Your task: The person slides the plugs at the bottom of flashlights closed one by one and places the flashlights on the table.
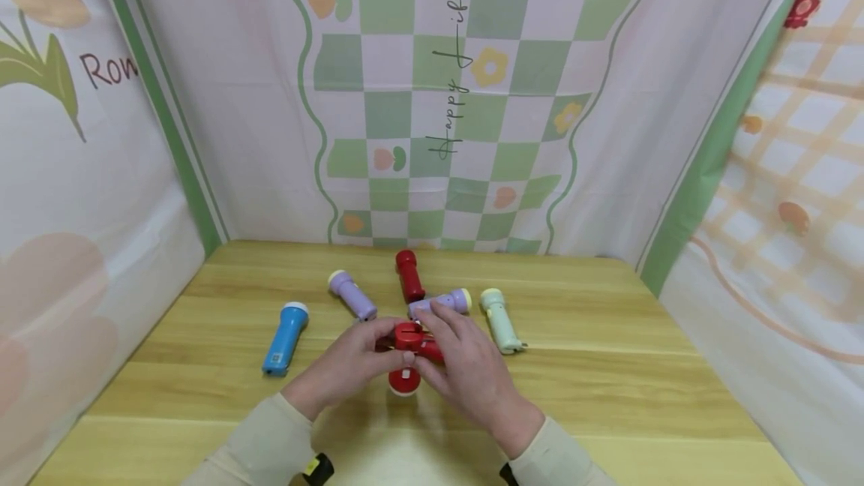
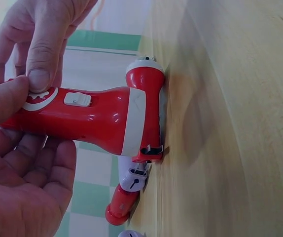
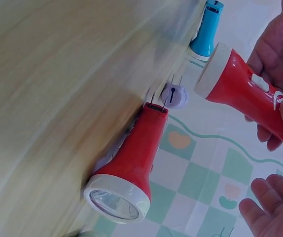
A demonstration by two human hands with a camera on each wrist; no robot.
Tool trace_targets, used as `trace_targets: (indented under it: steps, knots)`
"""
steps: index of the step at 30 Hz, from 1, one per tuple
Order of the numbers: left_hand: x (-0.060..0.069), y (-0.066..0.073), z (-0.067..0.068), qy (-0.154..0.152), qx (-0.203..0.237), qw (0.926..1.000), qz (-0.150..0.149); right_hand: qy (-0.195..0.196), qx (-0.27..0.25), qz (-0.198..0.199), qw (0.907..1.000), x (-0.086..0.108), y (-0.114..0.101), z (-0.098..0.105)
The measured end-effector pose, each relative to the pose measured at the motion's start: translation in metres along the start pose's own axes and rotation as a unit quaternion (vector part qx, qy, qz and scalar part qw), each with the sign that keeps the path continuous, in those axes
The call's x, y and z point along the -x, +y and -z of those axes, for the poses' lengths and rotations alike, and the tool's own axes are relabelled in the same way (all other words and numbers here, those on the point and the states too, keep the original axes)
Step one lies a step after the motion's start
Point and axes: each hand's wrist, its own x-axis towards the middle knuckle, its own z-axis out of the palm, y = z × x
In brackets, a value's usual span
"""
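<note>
My left hand (image 1: 347, 367) grips a red flashlight (image 1: 405, 379) by its narrow end, lens down above the table. In the left wrist view, the left thumb rests near the white emblem on this flashlight (image 2: 97, 113). My right hand (image 1: 475, 370) is beside the narrow end, its thumb tip (image 2: 39, 79) at or very near it. Two metal prongs stick out of that end in the right wrist view, where the right fingers (image 3: 274, 200) are extended and apart from the flashlight (image 3: 245, 89). A second red flashlight (image 3: 134, 153) lies on the table, prongs out, partly under the right hand in the head view.
Behind the hands lie two purple flashlights (image 1: 352, 295) (image 1: 448, 301) and a dark red one (image 1: 409, 276). A blue flashlight (image 1: 286, 339) is at the left, a pale green one (image 1: 501, 321) at the right. Printed curtains (image 1: 256, 96) surround the wooden table (image 1: 607, 396).
</note>
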Motion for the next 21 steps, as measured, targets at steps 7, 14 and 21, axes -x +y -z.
trace_targets:
  steps: [7,14,21]
  knots:
    - [-0.0006,-0.0002,0.0008,-0.002,0.006,1.0000,-0.005,0.009,-0.002,0.009,0.9999,-0.0001,0.0006,-0.0011]
    - [-0.0017,-0.0017,0.0009,-0.001,0.016,0.9998,-0.010,0.029,-0.011,0.029,0.9991,-0.0019,0.0003,-0.0021]
    - [-0.0005,0.0008,0.0004,-0.007,0.033,0.9993,-0.014,0.043,-0.015,0.042,0.9981,-0.0010,0.0006,-0.0032]
